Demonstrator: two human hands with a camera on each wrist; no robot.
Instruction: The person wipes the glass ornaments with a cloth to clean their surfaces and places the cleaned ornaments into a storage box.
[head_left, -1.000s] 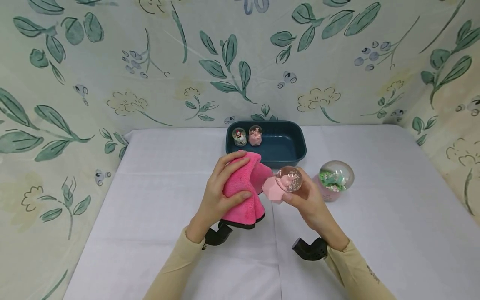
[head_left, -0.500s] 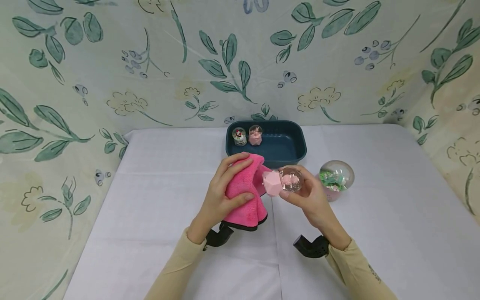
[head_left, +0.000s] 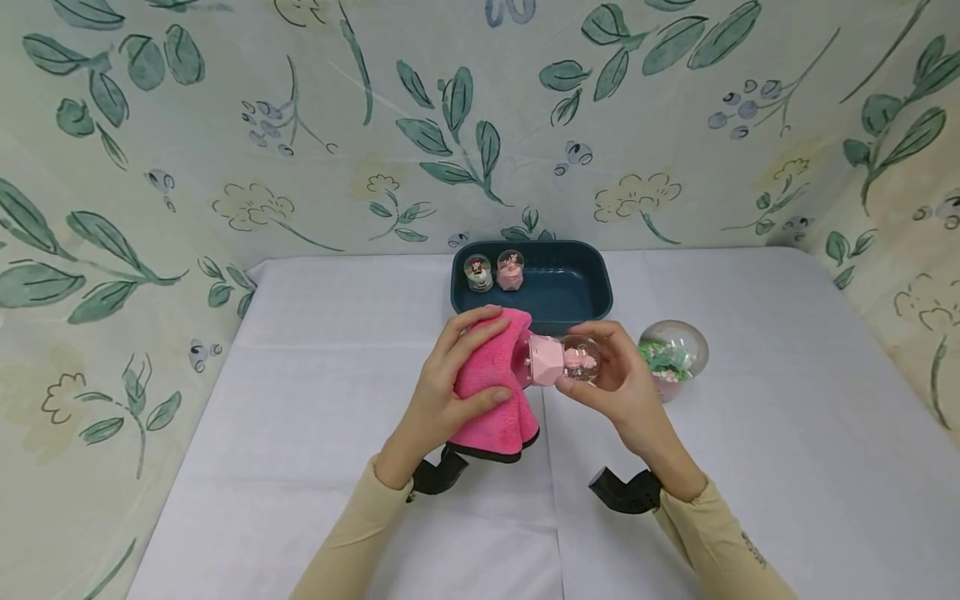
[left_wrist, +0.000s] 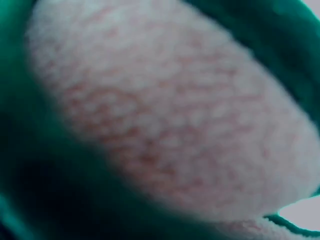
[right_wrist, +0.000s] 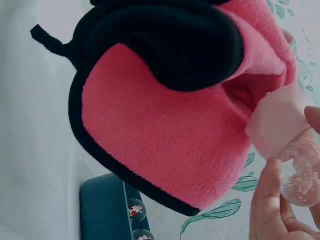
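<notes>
In the head view, my left hand (head_left: 435, 387) grips a fluffy pink cloth (head_left: 487, 421) with black edging, bunched and folded under the fingers. My right hand (head_left: 633, 400) holds a small snow globe (head_left: 547, 361) by its clear dome, fingers and thumb on either side. The globe lies on its side, its faceted pale pink base pointing left, right at the cloth's fold. A pink figure shows inside the dome. From the right wrist, the cloth (right_wrist: 165, 135) hangs wide with a loop at one corner, and the base (right_wrist: 277, 120) overlaps its fold. Blurred cloth (left_wrist: 175, 110) fills the left wrist view.
Behind the hands, a dark blue tray (head_left: 566, 287) holds two small snow globes, one with a red-and-white figure (head_left: 478, 273) and one pink (head_left: 511, 272). A larger snow globe (head_left: 672, 358) with greenery stands right of my right hand. A white sheet (head_left: 315, 375) covers the table.
The held snow globe has turned from slanted to nearly level, its base now at the cloth's fold. My left hand and the cloth have shifted slightly right.
</notes>
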